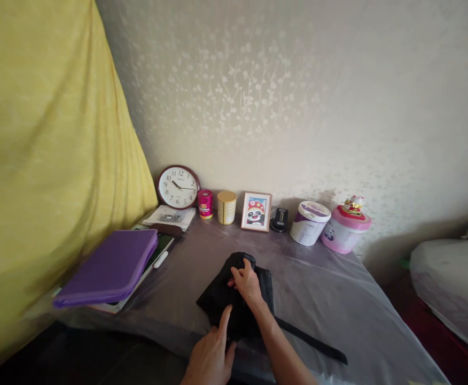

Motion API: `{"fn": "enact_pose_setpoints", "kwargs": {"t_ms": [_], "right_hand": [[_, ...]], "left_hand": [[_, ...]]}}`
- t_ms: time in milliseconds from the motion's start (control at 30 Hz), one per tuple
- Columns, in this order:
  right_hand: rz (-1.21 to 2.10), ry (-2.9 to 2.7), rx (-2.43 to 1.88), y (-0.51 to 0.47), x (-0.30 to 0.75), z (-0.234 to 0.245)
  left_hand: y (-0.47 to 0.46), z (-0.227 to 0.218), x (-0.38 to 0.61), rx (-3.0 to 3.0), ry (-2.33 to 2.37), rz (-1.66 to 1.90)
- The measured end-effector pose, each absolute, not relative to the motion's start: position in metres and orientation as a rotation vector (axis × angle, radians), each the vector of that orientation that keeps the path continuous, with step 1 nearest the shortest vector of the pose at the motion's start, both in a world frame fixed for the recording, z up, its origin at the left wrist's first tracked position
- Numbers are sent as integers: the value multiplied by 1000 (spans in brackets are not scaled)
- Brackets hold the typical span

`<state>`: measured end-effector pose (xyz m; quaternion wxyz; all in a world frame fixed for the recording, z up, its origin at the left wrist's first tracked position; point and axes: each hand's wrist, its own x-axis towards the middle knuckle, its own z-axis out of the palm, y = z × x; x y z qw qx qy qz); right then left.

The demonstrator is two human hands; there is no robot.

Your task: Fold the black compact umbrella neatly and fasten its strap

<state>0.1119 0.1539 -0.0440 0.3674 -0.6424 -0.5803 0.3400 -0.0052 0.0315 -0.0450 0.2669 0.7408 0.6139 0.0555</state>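
A black fabric item lies crumpled near the front of the table, its exact kind unclear. From its right side a long black strap runs out across the table. My right hand reaches over the item's upper part, with bent fingers gripping the cloth at a raised fold. At the lower left edge is my left hand, its index finger stretched along the fabric and its thumb apart. The left hand's other fingers are hidden beneath it.
A purple folder rests on flat items at the left. Along the wall stand a clock, a pink can, a yellow canister, a picture frame, and white and pink tubs. A grey cloth covers the table.
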Motion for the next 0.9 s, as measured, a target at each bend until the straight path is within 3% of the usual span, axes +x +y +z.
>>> {"fn": "enact_pose_setpoints", "kwargs": {"t_ms": [700, 900], "right_hand": [[809, -1603, -1522, 146, 112, -42], [422, -1938, -1161, 110, 119, -37]], "left_hand": [[36, -57, -4, 1894, 1659, 205], [36, -58, -4, 1852, 1627, 260]]}}
